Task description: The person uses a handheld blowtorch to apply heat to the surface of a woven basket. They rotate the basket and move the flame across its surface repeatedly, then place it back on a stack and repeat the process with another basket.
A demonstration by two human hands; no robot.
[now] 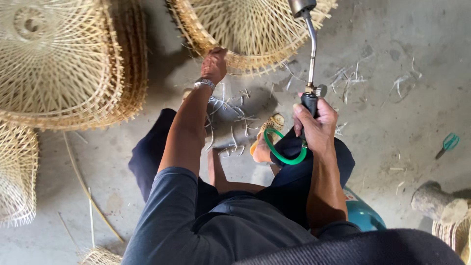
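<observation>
Bamboo rim: pale woven strips, pinched by the fingers (pixel 219 53) of the left hand (pixel 214 65) at the lower edge of a round openwork basket frame (pixel 255 29).
Left hand: clenched on that rim, arm stretched forward, a metal wristwatch (pixel 204 83) on the wrist.
Right hand: the right hand (pixel 316 125) is wrapped tight around the black grip of a gas torch (pixel 310 59), fingers closed on it.
Gas torch: held upright, its bent metal tube rising from a small valve knob to a nozzle head that sits just before the same basket frame, to the right of the left hand.
Green hose: a green hose (pixel 282 156) loops below the right hand, across the knee.
Gas canister: a teal gas canister (pixel 363 213) stands on the floor beside the right leg.
Floor: grey concrete floor (pixel 392 113), strewn with bamboo shavings (pixel 230 115) between the hands.
Surroundings: stacked woven baskets (pixel 64 64) lie to the left, well apart from the torch; small green-handled scissors (pixel 447 143) lie far right; a log stump (pixel 436 202) sits at lower right.
</observation>
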